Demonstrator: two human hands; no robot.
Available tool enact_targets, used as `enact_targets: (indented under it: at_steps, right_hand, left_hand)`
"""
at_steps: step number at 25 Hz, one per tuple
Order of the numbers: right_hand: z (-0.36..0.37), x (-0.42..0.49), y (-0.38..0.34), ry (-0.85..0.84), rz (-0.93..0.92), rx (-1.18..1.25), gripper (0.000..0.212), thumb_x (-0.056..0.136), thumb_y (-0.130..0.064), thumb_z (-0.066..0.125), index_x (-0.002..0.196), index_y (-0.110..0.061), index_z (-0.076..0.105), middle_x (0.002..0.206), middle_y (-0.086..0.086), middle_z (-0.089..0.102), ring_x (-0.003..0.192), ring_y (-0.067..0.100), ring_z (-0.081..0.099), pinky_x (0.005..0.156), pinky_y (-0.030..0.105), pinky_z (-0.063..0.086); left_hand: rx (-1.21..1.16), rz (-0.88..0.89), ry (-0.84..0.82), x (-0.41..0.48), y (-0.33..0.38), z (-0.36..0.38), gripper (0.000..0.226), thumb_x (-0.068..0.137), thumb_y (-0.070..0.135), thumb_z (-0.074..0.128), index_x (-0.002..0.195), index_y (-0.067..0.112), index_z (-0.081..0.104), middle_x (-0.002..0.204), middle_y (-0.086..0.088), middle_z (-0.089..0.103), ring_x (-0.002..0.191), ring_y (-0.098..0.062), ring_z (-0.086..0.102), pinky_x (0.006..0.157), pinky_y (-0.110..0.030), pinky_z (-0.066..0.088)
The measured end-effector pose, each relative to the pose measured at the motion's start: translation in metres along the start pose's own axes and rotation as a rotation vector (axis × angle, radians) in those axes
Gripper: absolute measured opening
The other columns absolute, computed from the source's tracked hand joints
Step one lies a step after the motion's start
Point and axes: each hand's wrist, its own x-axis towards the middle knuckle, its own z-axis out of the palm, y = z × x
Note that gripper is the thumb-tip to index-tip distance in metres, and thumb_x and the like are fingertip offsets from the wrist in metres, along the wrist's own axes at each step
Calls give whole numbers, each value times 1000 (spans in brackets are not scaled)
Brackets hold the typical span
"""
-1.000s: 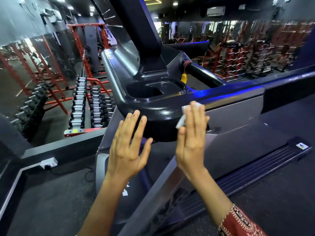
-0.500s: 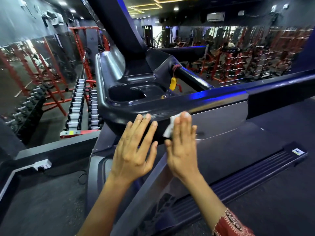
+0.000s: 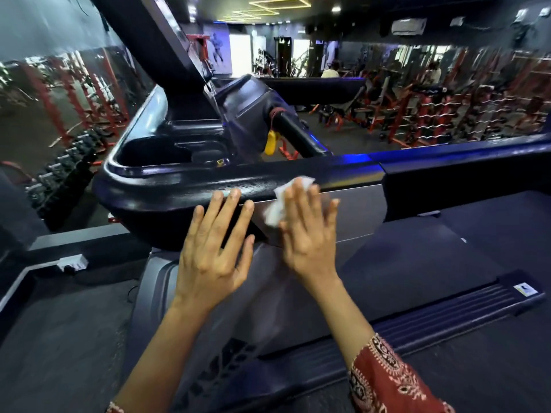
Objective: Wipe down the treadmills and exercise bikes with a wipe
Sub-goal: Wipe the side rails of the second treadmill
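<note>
A black treadmill console (image 3: 167, 186) with a cup-holder tray fills the middle of the head view. My right hand (image 3: 307, 234) presses a white wipe (image 3: 283, 201) flat against the console's side, where the glossy black rim meets the grey panel (image 3: 357, 210). Its fingers are straight and spread over the wipe. My left hand (image 3: 214, 251) lies beside it, fingers straight, fingertips touching the lower edge of the console rim. The treadmill belt (image 3: 447, 257) and side rail (image 3: 432, 311) run off to the right below.
A yellow safety key (image 3: 270, 143) hangs by the black handlebar (image 3: 298, 135). The long side handrail (image 3: 462, 165) stretches right. Dumbbell racks (image 3: 59, 180) stand at left behind a low ledge with a wall socket (image 3: 73, 263). Red weight racks (image 3: 432, 114) fill the back right.
My right hand has slid the wipe rightward along the console side, off the black rim toward the grey panel. My left hand followed to the right. The view swung left and closer.
</note>
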Motion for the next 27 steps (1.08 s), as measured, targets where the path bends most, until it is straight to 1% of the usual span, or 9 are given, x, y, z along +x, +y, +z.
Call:
enact_targets:
  at_steps: [2, 4, 8, 10, 14, 15, 19, 23, 27]
  right_hand:
    - [-9, -8, 26, 25, 286, 44, 53, 106, -28, 16, 153, -23, -7, 159, -12, -13, 147, 13, -7, 118, 41, -8]
    - [-13, -36, 27, -20, 422, 95, 53, 106, -29, 15, 152, -23, -9, 159, -10, -15, 148, 15, -8, 118, 42, -8]
    - [-9, -35, 21, -85, 23, 76, 55, 105, -24, 23, 153, -19, -3, 161, -5, -10, 148, 15, -3, 118, 43, -6]
    - [-13, -11, 48, -21, -5, 7, 56, 105, -25, 23, 153, -19, -3, 160, -7, -10, 148, 12, -4, 117, 44, -8]
    - [-25, -39, 79, 17, 519, 86, 54, 106, -30, 15, 152, -13, -6, 160, -2, -9, 147, 13, -8, 117, 46, -8]
    - [-23, -56, 70, -17, 480, 102, 54, 106, -29, 15, 152, -13, -7, 160, -1, -12, 148, 16, -7, 117, 47, -8]
    - [-11, -73, 58, -115, -88, 41, 58, 103, -23, 28, 154, -18, 0, 161, -5, -8, 148, 14, -1, 117, 45, -8]
    - [-19, -67, 89, -75, 171, 14, 55, 105, -26, 21, 153, -19, -4, 161, -6, -10, 148, 14, -3, 116, 48, -11]
    - [-25, -96, 103, -117, 12, -23, 53, 106, -28, 19, 154, -20, -1, 161, -7, -8, 148, 12, 0, 115, 50, -8]
  left_hand:
    - [-4, -4, -4, 2, 8, 4, 43, 93, 17, 55, 134, 4, 48, 143, -15, 39, 144, -21, 21, 116, -41, 23]
    - [-9, -8, -10, 4, 18, 9, 43, 93, 17, 55, 134, 4, 48, 143, -15, 38, 145, -21, 19, 116, -40, 22]
    - [11, -22, -8, 9, 36, 20, 44, 93, 17, 55, 134, 4, 46, 143, -15, 36, 146, -20, 16, 117, -40, 20]
    - [34, -23, 3, 12, 40, 25, 45, 93, 18, 55, 135, 4, 45, 143, -15, 37, 145, -20, 17, 117, -40, 20]
    - [24, -39, 13, 17, 53, 34, 47, 92, 17, 58, 135, 4, 46, 142, -16, 39, 145, -21, 19, 116, -42, 22]
    - [23, -39, 8, 18, 58, 36, 47, 91, 17, 58, 135, 3, 45, 142, -17, 38, 145, -21, 19, 116, -42, 22]
    - [17, -40, 1, 20, 69, 41, 47, 91, 16, 58, 134, 1, 46, 142, -19, 38, 145, -22, 18, 117, -42, 21]
    - [30, -54, -11, 20, 78, 45, 47, 91, 16, 58, 135, 1, 45, 142, -20, 38, 145, -23, 18, 117, -42, 21]
    - [40, -81, -17, 19, 81, 46, 48, 92, 17, 58, 136, 3, 44, 143, -19, 36, 145, -23, 19, 117, -43, 22]
